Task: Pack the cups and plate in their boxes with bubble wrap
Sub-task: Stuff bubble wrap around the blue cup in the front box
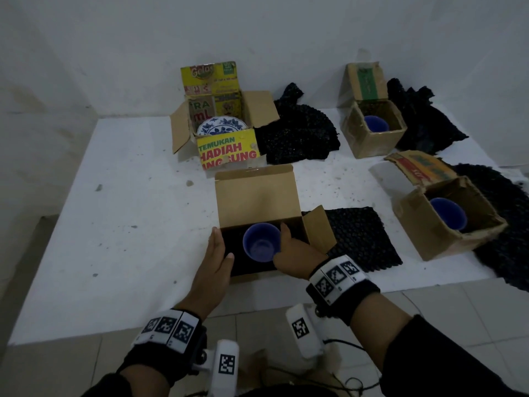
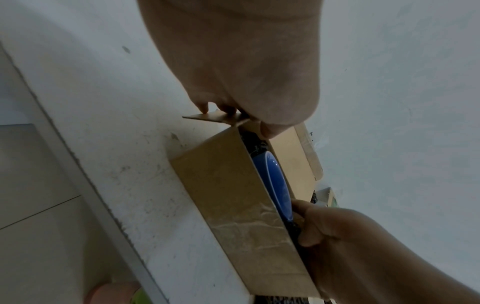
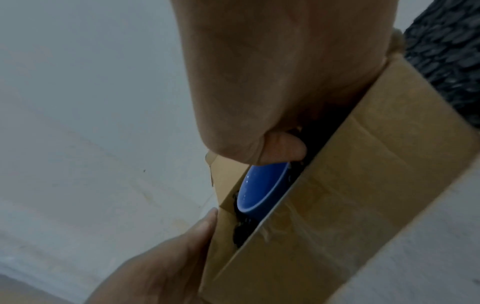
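Both hands (image 1: 217, 253) (image 1: 294, 250) at near box (image 1: 257, 193) edges — blue cup (image 1: 261, 242) seemingly wrap-lined

Lighting is dim, flat and bluish, with soft shadow inside the box (image 1: 259, 196) between the hands, wide-angle bending at the frame edges, and close-up skin blurred in both wrist views.
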Motion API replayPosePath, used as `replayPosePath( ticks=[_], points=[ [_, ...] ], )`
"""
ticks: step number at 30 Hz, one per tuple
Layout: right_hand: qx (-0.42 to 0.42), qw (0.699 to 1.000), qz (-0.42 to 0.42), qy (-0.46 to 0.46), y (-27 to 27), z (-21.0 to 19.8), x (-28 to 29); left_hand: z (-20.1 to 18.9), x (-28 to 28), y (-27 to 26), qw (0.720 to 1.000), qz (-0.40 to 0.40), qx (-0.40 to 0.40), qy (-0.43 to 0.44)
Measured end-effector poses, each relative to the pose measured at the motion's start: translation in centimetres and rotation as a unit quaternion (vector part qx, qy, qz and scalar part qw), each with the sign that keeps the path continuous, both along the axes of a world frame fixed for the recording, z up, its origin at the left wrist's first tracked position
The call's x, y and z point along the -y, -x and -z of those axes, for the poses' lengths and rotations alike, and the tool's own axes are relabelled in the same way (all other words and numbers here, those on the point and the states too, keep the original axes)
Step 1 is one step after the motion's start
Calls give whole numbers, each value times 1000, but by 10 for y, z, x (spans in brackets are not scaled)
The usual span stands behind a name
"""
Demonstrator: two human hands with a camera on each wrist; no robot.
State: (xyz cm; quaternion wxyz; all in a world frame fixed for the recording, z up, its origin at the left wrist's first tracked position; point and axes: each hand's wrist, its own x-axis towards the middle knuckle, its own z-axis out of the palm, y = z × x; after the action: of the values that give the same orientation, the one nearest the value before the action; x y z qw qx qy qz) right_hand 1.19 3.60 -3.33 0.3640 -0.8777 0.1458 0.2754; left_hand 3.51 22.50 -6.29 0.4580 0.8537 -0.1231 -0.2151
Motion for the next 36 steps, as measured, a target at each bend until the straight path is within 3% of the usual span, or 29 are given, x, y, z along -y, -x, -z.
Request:
replayPosePath(
  ticks=[2,6,9,21,27,33,36],
  points=[
    [4,999,-28,23,-5,-4,3,-1,0,-1,1000,2,0,-1],
    [95,973,-119,174,-5,-10,9,0,-1,-2,1000,5,5,-2],
    [88,965,-146,197,-5,-4,8,1,-1,-1,1000,6,5,-4],
    [19,989,-49,140,-14,11,-1,0,0,0,1000,3,5,-10],
    [27,992,-68,103,-11,0,5,1,-1,-2,1000,7,6,-11],
    [77,984,-124,106,-5,-33,17,-1,0,-2,999,-21,21,-22],
    [131,979,-110,110,7,-50,34,-13,7,-5,989,-109,89,-53]
  ],
)
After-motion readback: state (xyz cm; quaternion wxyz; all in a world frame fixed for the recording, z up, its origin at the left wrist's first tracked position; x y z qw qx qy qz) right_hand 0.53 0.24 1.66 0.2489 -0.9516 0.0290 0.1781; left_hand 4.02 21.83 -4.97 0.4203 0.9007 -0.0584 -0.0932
